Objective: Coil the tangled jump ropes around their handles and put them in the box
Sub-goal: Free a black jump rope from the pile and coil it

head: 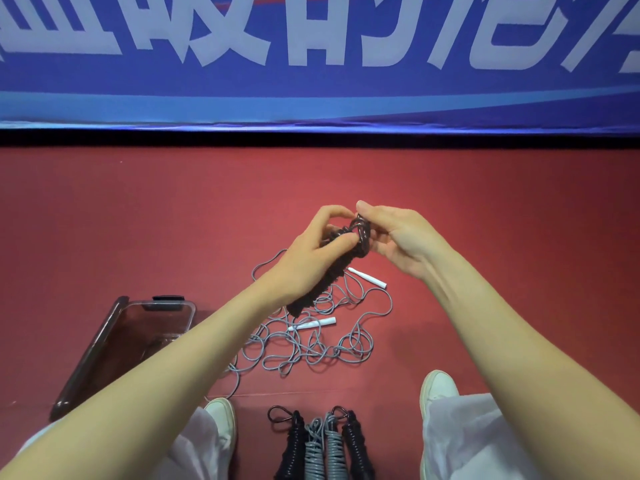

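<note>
Step in hand: judged to be securing the last turns of the black jump rope (pixel 329 275), which is already wound into a tight bundle.
Left hand (pixel 311 247): fingers curled round the upper part of the bundle, holding it above the floor.
Right hand (pixel 398 237): thumb and fingertips pinch the cord loops at the bundle's top end.
Advice: keep the left grip firm so the turns do not slacken, tuck the loose end under a tight turn, then check that it holds.
Grey rope (pixel 311 348): lies tangled on the red floor below the hands, with both white handles (pixel 369 278) free.
Box (pixel 91 348): clear, dark-rimmed and open, standing to the person's left. Its contents cannot be made out.
Coiled ropes (pixel 334 445): four, two black and two grey, lie side by side between the shoes, not yet boxed.
Writing: the blue banner (pixel 311 98) carries large white Chinese characters, cropped at the top and not reliably readable.
Brands: none visible on the ropes or box.
</note>
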`<action>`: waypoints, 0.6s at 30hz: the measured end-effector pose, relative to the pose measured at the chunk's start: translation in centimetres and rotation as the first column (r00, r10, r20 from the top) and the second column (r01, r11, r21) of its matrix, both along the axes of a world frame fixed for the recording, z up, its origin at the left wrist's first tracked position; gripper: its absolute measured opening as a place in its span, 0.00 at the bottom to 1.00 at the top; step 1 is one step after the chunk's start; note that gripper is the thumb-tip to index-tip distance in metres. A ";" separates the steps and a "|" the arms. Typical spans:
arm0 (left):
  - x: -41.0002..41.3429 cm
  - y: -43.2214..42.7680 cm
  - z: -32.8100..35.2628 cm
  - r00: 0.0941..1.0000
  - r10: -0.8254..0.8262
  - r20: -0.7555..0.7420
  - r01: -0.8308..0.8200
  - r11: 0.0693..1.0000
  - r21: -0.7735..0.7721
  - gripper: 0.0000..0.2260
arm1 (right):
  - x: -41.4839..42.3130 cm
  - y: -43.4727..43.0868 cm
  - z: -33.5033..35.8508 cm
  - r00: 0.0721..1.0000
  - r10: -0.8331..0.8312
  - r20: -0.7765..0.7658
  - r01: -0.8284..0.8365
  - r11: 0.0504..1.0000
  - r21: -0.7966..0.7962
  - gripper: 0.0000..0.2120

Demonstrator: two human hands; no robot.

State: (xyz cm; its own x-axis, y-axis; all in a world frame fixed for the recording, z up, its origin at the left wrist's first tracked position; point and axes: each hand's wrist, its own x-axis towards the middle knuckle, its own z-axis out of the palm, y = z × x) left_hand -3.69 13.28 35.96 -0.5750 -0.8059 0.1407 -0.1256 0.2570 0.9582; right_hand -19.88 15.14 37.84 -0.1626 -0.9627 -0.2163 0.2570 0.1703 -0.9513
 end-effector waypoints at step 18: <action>-2.9 0.5 -1.1 0.992 0.109 -0.065 -0.048 0.795 0.605 0.11 | -0.3 -1.5 -2.4 0.933 -0.330 -0.146 0.333 0.943 -0.004 0.08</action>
State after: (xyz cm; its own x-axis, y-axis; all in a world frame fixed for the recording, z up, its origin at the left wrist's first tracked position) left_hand -6.62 13.76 34.86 -0.5154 -0.7871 -0.3388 -0.0240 -0.3819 0.9239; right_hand -20.17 13.59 35.41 -0.5023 -0.8444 -0.1863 0.1639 0.1186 -0.9793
